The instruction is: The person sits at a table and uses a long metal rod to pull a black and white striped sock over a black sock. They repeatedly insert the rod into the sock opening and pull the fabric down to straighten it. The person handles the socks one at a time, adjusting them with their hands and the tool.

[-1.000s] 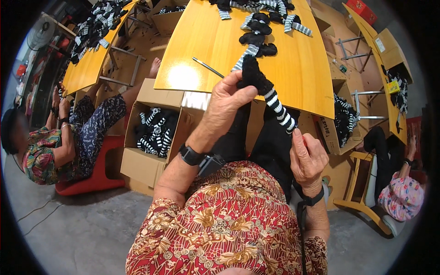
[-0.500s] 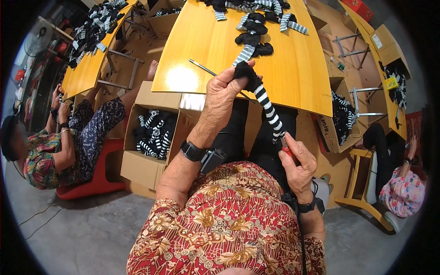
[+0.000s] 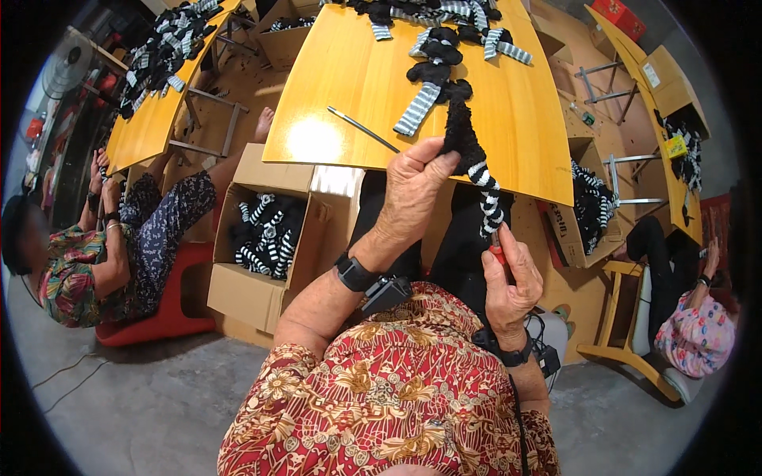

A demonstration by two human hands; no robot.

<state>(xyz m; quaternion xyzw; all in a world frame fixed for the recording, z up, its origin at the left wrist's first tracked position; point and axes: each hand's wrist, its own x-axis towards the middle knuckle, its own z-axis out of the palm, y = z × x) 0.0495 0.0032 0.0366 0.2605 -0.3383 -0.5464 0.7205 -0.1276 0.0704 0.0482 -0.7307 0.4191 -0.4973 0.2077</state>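
Note:
My left hand pinches the black fuzzy top of a black-and-white striped sock and holds it up over the near edge of the yellow table. The sock hangs down toward my right hand, which is closed on a small red-handled tool at the sock's lower end. More striped and black socks lie in a row on the table behind it, and a thin dark rod lies on the tabletop to the left.
An open cardboard box of striped socks stands under the table at my left; another box is at the right. A person sits on a red stool at left, another at far right. Further yellow tables with socks stand at both sides.
My left hand has lifted the sock higher and further over the table edge. My right hand has risen to the sock's lower end with the red tool.

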